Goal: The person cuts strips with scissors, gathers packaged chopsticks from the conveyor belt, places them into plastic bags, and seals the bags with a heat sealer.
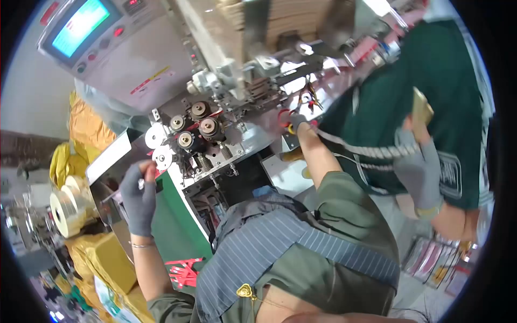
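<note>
My left hand (139, 195), in a grey glove with bare fingertips, is raised beside the white spool discs (162, 158) on the machine's near left end. Its fingers are curled together; a small white spot shows at them, too small to name. My right hand (299, 125) reaches forward to the machine's right side, close to red-handled scissors (284, 117) and pliers (309, 98). Its fingers are mostly hidden, so a grip cannot be made out. Between my hands sit several dark tension rollers (209, 128) on the metal plate.
A co-worker's gloved hand (417, 172) at right is near a pale braided strip (377, 151) and a tan block (423, 109). A control panel (81, 29) is lit at upper left. Red strips (184, 272) lie on a green surface (175, 226); yellow bags (110, 258) stand left.
</note>
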Motion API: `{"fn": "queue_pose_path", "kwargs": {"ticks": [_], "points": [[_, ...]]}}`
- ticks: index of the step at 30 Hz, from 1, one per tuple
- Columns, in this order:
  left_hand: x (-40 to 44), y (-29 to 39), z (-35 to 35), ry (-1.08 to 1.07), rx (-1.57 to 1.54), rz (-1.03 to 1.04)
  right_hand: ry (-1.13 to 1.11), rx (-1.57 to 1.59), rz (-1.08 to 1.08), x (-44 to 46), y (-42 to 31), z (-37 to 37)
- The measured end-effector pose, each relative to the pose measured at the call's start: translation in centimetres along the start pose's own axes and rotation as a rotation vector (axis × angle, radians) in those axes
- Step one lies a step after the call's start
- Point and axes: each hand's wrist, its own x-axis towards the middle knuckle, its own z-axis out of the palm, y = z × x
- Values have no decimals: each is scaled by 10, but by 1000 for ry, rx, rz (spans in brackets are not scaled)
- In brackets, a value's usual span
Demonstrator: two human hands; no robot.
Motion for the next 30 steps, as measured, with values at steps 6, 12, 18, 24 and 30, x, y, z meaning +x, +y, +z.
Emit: {"fn": "queue_pose_path", "kwargs": {"ticks": [6, 12, 18, 24, 30], "points": [[-129, -66, 22, 39, -100, -585, -30, 104, 420, 68, 70, -51], [-167, -65, 38, 29, -153, -758, 586, 844, 763, -57, -18, -137], [-129, -57, 100, -28, -395, -794, 199, 633, 705, -140, -97, -92], [-1, -50, 231, -146, -687, -745, 121, 653, 683, -141, -90, -85], [67, -150, 430, -44, 310, -147, 169, 608, 553, -154, -83, -82]]}}
